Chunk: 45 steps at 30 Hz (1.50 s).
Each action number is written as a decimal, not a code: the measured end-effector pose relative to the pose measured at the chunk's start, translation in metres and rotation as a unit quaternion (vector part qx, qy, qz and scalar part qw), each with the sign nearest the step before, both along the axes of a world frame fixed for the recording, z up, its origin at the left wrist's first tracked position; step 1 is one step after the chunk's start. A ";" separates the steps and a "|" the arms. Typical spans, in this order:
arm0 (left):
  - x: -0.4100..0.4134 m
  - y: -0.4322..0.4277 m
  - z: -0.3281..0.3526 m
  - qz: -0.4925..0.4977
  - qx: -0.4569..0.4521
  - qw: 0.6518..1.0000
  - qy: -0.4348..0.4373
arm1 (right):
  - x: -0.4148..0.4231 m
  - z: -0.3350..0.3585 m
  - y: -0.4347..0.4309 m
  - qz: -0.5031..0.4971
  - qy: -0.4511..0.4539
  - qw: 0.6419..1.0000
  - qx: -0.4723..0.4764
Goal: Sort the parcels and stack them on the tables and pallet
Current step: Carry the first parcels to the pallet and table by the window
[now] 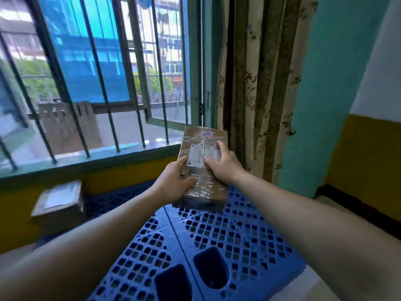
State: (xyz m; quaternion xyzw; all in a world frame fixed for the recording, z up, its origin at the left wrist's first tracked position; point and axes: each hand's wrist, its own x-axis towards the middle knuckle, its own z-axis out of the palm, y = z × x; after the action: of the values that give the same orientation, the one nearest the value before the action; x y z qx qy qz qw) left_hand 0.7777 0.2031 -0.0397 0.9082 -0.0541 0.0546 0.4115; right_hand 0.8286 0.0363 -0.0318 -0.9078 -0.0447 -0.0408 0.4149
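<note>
A brown cardboard parcel (204, 140), wrapped in clear tape with a white label on top, is held over the far part of the blue plastic pallet (217, 240). My left hand (173, 181) grips its near left edge, thumb on top. From the right, my right hand (223, 164) holds it with thumb and fingers spread over the label. The parcel's near bottom edge looks close to or touching the pallet; I cannot tell which. A second cardboard parcel (58, 203) with a white label sits at the pallet's far left, blurred.
A barred window (97, 83) with a green sill runs along the far side. A patterned curtain (256, 83) hangs right of it, beside a teal wall corner (325, 94). The lower wall is yellow. Pale floor (325, 283) shows to the right of the pallet.
</note>
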 end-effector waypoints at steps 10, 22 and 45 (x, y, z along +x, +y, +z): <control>0.014 0.135 -0.022 0.224 0.025 0.974 0.037 | 0.090 -0.034 0.177 0.218 0.043 0.975 0.012; 0.002 0.267 -0.101 0.141 0.063 0.957 0.246 | 0.095 -0.119 0.310 0.255 0.121 0.958 -0.054; 0.054 0.324 -0.129 0.149 0.403 0.855 0.291 | 0.156 -0.156 0.359 0.287 0.164 0.934 -0.134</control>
State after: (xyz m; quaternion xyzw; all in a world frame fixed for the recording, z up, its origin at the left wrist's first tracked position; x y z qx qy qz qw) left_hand 0.8315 0.5272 -0.1687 0.9662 0.1867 -0.1776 -0.0061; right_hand 0.9843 0.3953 -0.1878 -0.8976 -0.2393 0.2359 0.2854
